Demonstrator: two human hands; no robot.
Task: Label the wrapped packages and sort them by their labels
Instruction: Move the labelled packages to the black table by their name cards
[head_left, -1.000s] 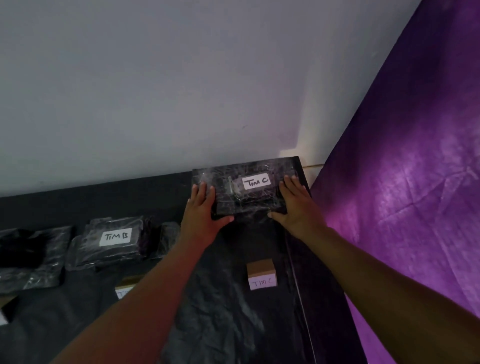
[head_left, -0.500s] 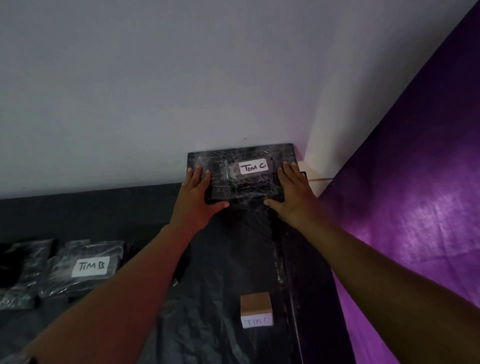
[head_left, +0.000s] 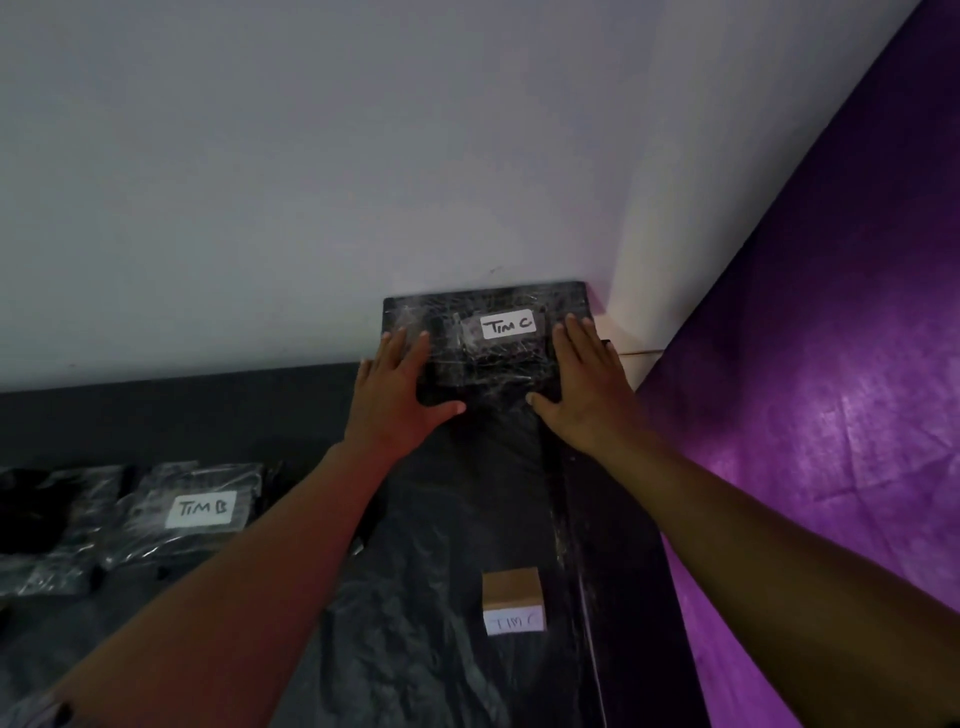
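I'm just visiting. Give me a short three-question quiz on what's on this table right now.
1. True or false: both hands lie flat on the TIM C package.
2. What is written on the label of the package at far left?
3. The small cardboard box sits: A) at the wall B) nearer the person than the hands C) on the purple cloth.

Key: 1 true, left hand, right hand; 2 TIM B; 3 B.

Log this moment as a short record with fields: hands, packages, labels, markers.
left hand: flat on the Tim C package's left edge
right hand: flat on its right edge
Tim C package: wrapped, at the table's far right corner against the wall
Tim B package: wrapped, lying to the left
small box: nearer, faint label that seems to read Tim C
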